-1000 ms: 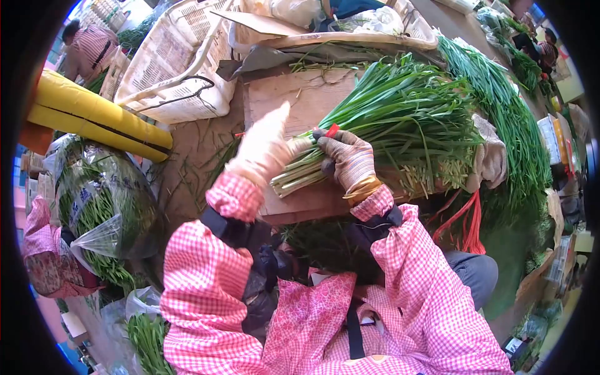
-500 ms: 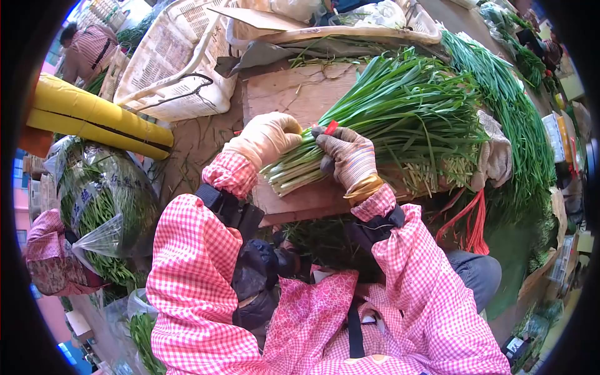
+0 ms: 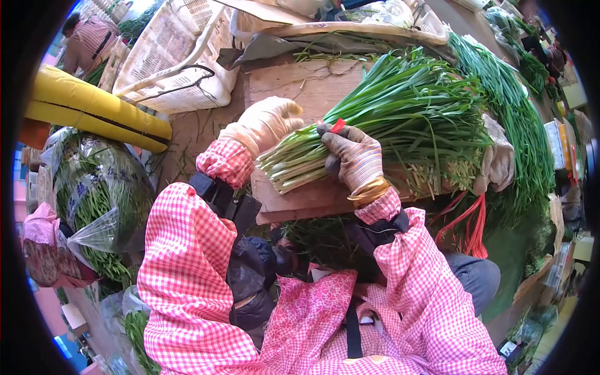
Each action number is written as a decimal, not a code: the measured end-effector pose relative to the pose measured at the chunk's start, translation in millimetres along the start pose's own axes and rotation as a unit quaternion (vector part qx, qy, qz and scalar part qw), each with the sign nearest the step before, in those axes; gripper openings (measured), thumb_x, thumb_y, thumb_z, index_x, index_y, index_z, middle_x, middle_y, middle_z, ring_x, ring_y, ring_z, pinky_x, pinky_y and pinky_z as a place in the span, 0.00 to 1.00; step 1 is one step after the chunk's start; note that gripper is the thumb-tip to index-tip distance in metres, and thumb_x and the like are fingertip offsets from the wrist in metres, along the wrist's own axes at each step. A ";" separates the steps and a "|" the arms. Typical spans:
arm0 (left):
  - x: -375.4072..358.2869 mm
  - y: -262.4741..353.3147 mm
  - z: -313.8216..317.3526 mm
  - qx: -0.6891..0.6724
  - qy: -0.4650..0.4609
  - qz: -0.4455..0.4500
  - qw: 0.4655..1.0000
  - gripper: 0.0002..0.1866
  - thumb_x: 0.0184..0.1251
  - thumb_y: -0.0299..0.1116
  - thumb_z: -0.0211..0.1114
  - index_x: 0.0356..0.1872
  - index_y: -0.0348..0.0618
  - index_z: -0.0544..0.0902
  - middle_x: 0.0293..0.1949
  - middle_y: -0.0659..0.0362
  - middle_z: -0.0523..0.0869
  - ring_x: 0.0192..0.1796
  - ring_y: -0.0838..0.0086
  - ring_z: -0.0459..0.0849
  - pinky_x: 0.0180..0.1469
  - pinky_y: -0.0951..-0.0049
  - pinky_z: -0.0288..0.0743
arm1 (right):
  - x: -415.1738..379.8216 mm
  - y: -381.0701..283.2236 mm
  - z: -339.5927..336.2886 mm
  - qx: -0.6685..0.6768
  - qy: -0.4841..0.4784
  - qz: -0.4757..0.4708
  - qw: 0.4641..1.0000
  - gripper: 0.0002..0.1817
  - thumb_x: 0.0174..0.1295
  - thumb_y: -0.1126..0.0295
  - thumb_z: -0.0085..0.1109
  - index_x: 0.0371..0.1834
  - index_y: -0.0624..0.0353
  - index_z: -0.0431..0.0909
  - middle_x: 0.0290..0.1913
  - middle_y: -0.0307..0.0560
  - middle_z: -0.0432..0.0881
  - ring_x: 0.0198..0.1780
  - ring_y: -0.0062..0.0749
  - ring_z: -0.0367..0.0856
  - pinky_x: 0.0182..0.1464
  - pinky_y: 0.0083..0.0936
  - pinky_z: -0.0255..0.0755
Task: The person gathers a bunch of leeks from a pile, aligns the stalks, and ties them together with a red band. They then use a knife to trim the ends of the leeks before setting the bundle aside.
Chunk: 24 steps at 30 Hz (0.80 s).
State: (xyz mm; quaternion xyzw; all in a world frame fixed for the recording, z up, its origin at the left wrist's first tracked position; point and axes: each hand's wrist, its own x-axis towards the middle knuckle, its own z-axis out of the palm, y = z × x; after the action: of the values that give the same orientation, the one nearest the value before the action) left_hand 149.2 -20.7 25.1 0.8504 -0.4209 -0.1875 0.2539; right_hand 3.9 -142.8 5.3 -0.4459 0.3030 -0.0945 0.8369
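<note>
A bunch of garlic chives (image 3: 375, 100) lies slanted across the wooden board (image 3: 284, 81), its pale stem ends to the lower left and green leaves to the upper right. My right hand (image 3: 355, 156), in a grey striped glove, is closed around the stems. A red strip (image 3: 338, 125) shows at its thumb, against the bunch. Just left of the bunch is my left hand (image 3: 265, 124), in a cream glove; its fingers are bent and slightly apart, with nothing visible in them. More chives lie on the board beneath the leaves, their cut ends (image 3: 437, 178) facing me.
White plastic baskets (image 3: 181, 56) stand behind the board. A yellow roll (image 3: 94, 106) and a clear bag of greens (image 3: 103, 194) are at the left. Loose chives (image 3: 506, 94), a grey cloth (image 3: 495, 156) and red strips (image 3: 470, 225) are at the right. Another person (image 3: 90, 40) sits far left.
My left hand has moved off the stems and red strip, leftward and up, its fingers loosened. My right hand keeps its grip on the bunch, shifted slightly right in view.
</note>
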 end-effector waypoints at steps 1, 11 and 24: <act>-2.9 2.5 -2.1 0.000 -0.031 0.001 1.000 0.12 0.57 0.38 0.62 0.36 0.41 0.83 0.38 0.48 0.83 0.43 0.59 0.80 0.47 0.65 0.72 | 0.2 0.2 -0.6 -0.011 -0.001 -0.001 1.000 0.09 0.52 0.74 0.65 0.37 0.60 0.81 0.27 0.37 0.81 0.18 0.15 0.70 0.19 0.14 0.62; 0.1 14.6 -0.3 0.013 -0.068 -0.027 0.997 0.11 0.55 0.36 0.66 0.34 0.40 0.83 0.33 0.51 0.82 0.38 0.63 0.81 0.42 0.67 0.74 | -0.3 0.6 1.1 0.020 0.011 0.001 1.000 0.09 0.51 0.76 0.64 0.38 0.61 0.81 0.28 0.38 0.82 0.19 0.17 0.72 0.19 0.14 0.64; 2.3 15.6 -5.0 0.029 -0.116 -0.035 0.992 0.12 0.54 0.36 0.62 0.36 0.42 0.84 0.33 0.49 0.84 0.40 0.58 0.82 0.45 0.65 0.74 | -1.0 1.3 0.9 0.008 0.004 -0.008 1.000 0.09 0.53 0.77 0.62 0.38 0.61 0.82 0.27 0.36 0.81 0.16 0.14 0.69 0.17 0.12 0.61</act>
State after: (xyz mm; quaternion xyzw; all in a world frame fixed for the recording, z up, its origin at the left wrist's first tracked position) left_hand 143.5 -29.2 38.1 0.8441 -0.4229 -0.2813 0.1718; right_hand 3.5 -140.9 5.0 -0.4414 0.3016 -0.1051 0.8385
